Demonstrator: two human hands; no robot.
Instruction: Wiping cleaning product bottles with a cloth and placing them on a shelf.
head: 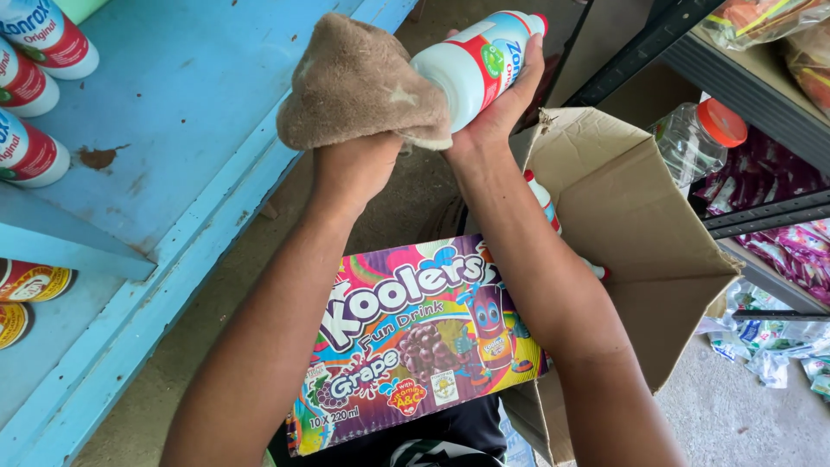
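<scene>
Head view, looking down over both forearms.

Our right hand (497, 108) grips a white plastic bottle (471, 65) with a red-and-white label and a red cap. The bottle is tilted, its base pointing toward the left hand, its cap up and to the right. Fingers wrap the far side of it and the palm sits under it.

Our left hand (354, 169) is closed into a brown cloth (359, 86). The cloth is bunched over the fist and presses against the base of the bottle, so the two are touching. The fingers are hidden under the cloth.

Both are held in the air, just off the front edge of the blue shelf (190, 112), above an open cardboard box (622, 225). The box stands on the concrete floor with its flaps spread. Inside it, past the right forearm, we see parts of more white bottles (543, 199) with red caps.

A colourful purple drink carton (415, 337) with a grape picture lies below the forearms, against the near side of the box.

On the blue shelf, along its left edge, three bottles of the same kind (35, 95) lie on their sides. On the lower level of that shelf, at its left edge, two red-and-yellow cans (30, 281) show in part.

To the right stands a dark metal rack (761, 212) holding a clear plastic jar (696, 138) with an orange lid and rows of purple sachets (778, 182). More small packets (769, 346) lie on the floor by its foot.
</scene>
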